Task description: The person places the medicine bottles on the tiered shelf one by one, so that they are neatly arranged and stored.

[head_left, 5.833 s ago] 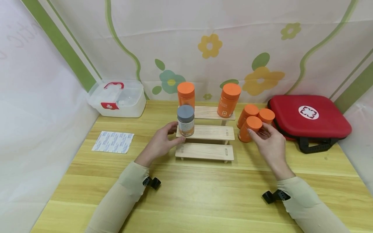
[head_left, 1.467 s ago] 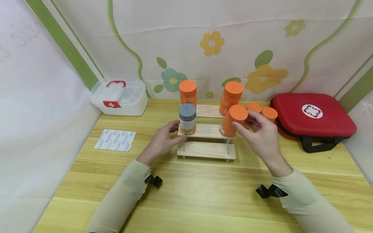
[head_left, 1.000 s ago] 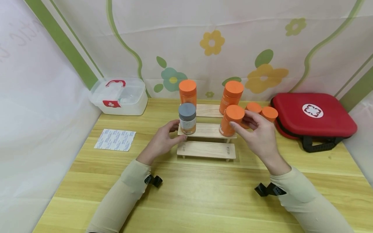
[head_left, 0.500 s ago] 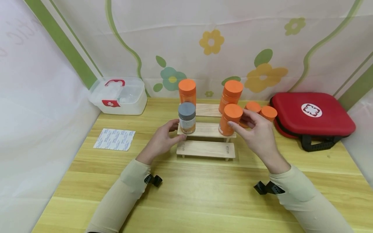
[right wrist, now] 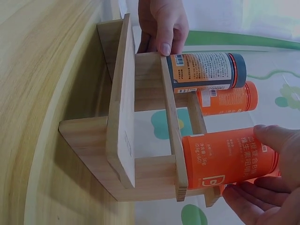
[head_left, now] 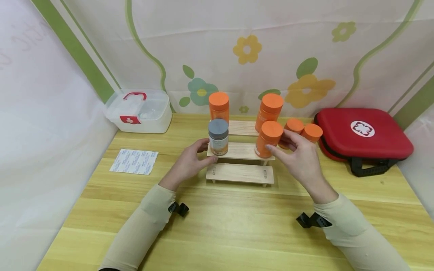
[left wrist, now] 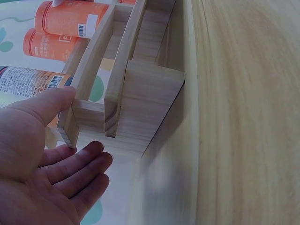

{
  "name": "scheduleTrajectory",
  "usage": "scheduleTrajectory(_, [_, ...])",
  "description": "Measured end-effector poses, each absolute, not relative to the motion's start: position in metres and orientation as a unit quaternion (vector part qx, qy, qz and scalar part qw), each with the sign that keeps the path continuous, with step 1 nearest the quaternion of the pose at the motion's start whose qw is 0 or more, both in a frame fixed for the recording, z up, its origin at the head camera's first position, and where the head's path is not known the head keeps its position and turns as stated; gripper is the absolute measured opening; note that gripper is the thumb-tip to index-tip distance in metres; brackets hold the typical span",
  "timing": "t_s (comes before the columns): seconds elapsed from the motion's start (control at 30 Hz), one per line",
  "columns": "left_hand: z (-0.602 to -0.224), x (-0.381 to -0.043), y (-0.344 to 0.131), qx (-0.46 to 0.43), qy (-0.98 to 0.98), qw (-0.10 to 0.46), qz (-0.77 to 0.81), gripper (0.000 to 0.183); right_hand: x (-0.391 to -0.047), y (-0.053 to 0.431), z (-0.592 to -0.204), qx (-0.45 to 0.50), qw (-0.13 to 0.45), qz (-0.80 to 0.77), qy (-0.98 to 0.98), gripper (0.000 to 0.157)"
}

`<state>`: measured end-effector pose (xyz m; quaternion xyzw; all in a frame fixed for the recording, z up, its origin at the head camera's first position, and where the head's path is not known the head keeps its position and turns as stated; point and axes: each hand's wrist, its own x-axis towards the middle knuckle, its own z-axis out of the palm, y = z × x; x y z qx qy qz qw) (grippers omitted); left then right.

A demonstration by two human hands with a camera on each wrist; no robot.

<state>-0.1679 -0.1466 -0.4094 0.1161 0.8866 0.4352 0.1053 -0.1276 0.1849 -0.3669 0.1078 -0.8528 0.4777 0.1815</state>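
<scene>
A small wooden three-tier display stand (head_left: 239, 173) is on the table. My left hand (head_left: 188, 162) holds the left end of its middle tier, thumb at the front edge and index finger behind. Beside that thumb stands a grey-capped bottle (head_left: 218, 137). At the tier's right end, my right hand (head_left: 300, 156) holds an upright orange supplement bottle (head_left: 268, 141) between thumb and fingers. In the right wrist view, this orange bottle (right wrist: 225, 157) has its base on the tier. Two more orange bottles, one at the left (head_left: 219, 103) and one at the right (head_left: 269, 111), occupy the top tier.
Two orange-capped bottles (head_left: 312, 132) stand on the table right of the stand, beside a red first-aid case (head_left: 366, 131) with a black handle. A clear first-aid box (head_left: 142, 116) is at back left. A white printed packet (head_left: 134, 162) lies before it.
My right hand has brought an orange bottle from the group on the right onto the middle tier. Lately the bottle has shifted slightly left and straightened. My left hand has stayed at the stand.
</scene>
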Motion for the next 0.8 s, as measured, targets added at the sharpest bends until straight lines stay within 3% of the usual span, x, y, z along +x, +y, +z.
scheduleTrajectory(0.8, [-0.404, -0.16, -0.153, 0.114, 0.883, 0.131, 0.437, 0.082, -0.11, 0.208, -0.363, 0.147, 0.213, 0.5, -0.826, 0.057])
